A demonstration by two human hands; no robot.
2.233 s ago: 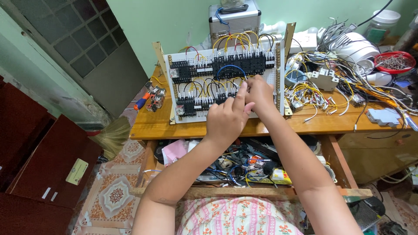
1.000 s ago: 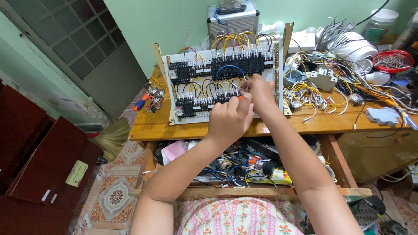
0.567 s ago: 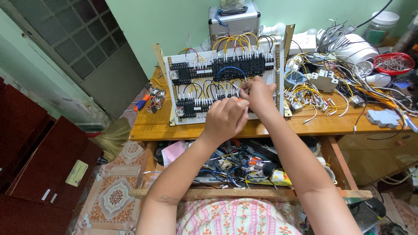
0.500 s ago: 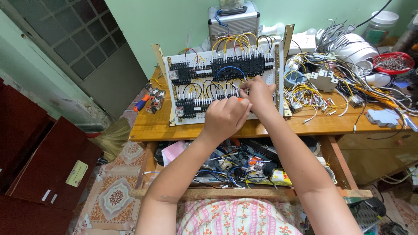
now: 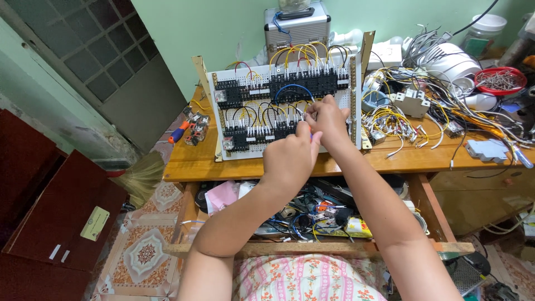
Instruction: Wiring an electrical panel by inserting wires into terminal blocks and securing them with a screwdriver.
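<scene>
Both hands (image 5: 309, 139) at panel (image 5: 239, 146) centre, edges free; grip unclear.

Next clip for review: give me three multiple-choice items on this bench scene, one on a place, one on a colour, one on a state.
1. Where does the silver metal case stand?
A. behind the white wiring board
B. on the floor
C. in the drawer

2. What colour is the round bowl of small metal parts at the far right?
A. blue
B. red
C. white

3. How is the drawer under the wooden table?
A. shut
B. taken out
C. pulled open and full of clutter

Answers:
1 A, the case rises behind the top edge of the white wiring board.
2 B, its rim is red.
3 C, tools and wires show inside it below the table edge, under the left hand and right hand, which meet at the board.
</scene>
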